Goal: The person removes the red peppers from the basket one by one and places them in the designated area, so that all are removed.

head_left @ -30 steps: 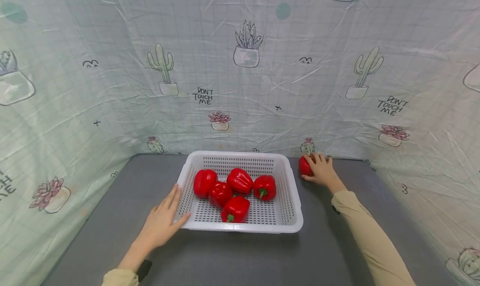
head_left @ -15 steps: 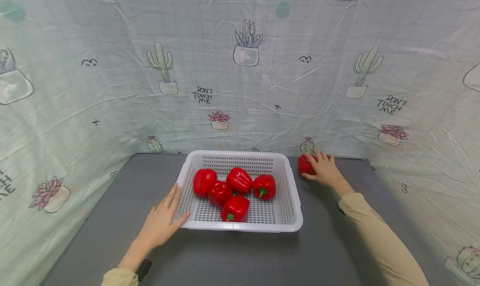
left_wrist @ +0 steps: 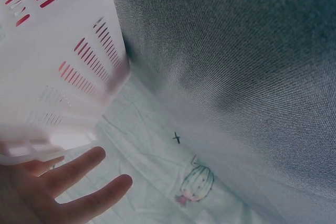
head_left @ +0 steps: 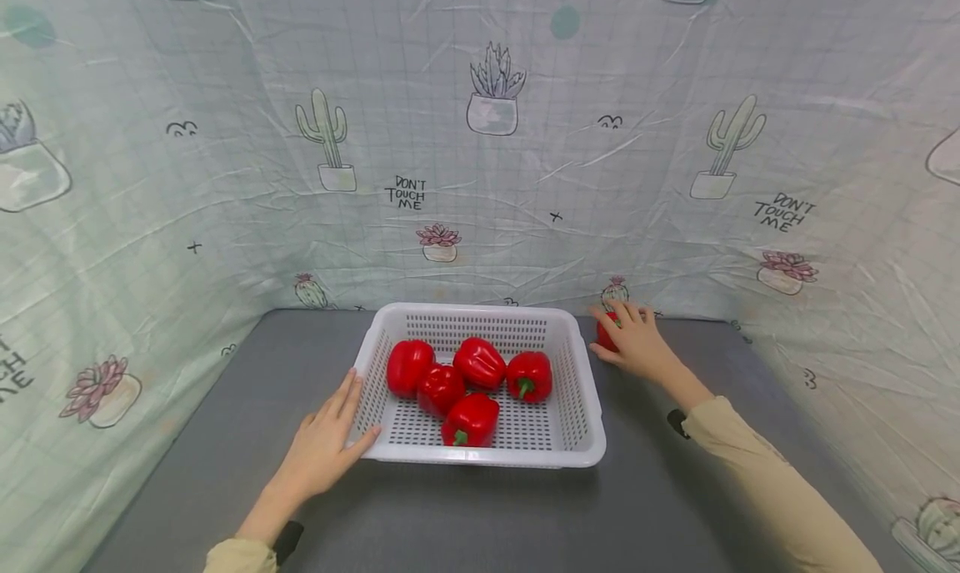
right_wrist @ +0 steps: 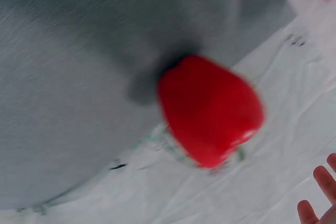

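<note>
Several red bell peppers [head_left: 480,363] lie in a white perforated plastic basket [head_left: 480,456] in the middle of the table. My left hand [head_left: 322,439] rests with straight, spread fingers on the basket's left rim. In the left wrist view its fingers [left_wrist: 79,174] lie at the rim. One more red bell pepper [right_wrist: 207,108] sits on the table right of the basket, near the back edge. Over it my right hand [head_left: 637,345] is spread, hiding much of it in the head view. The right wrist view has the fingertips [right_wrist: 324,179] apart from the pepper, whose green stem shows.
The grey tabletop [head_left: 480,523] reaches back to a wrinkled, plant-printed curtain [head_left: 555,173], which also runs along both sides. The basket's right wall [head_left: 581,381] stands close to the lone pepper.
My right hand has shifted slightly left over the lone pepper, its fingers now spread across it. The left hand, the basket and the peppers stay in place.
</note>
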A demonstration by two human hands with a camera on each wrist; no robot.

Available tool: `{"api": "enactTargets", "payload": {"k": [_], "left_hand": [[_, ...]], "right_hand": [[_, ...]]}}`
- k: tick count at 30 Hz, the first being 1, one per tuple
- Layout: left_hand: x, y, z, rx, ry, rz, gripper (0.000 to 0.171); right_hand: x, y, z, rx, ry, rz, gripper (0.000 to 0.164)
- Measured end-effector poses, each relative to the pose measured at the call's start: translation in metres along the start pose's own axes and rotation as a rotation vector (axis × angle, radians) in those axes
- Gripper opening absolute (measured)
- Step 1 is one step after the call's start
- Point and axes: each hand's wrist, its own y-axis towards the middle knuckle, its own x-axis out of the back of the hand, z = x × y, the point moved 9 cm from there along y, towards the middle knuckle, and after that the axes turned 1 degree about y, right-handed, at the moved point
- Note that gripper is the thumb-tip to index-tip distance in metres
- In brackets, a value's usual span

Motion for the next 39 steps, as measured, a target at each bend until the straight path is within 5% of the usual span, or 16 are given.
{"api": "enactTargets", "payload": {"k": [7, 18, 28, 39], "left_hand": [[-0.002, 0.002, 0.001, 0.001, 0.002, 0.006, 0.078], [-0.002, 0.003, 0.001, 0.009, -0.002, 0.013, 0.078], [-0.002, 0.001, 0.001, 0.014, -0.006, 0.009, 0.078], [0.000, 0.000, 0.001, -0.001, -0.009, -0.015, 0.077]], "right_hand": [[0.018, 0.009, 0.043, 0.141, -0.001, -0.036, 0.059], [0.028, 0.021, 0.087, 0.220, -0.005, 0.020, 0.062], [0.004, 0.020, 0.115, 0.245, -0.016, 0.161, 0.070], [-0.027, 0.016, 0.137, 0.363, -0.044, 0.259, 0.076]]}}
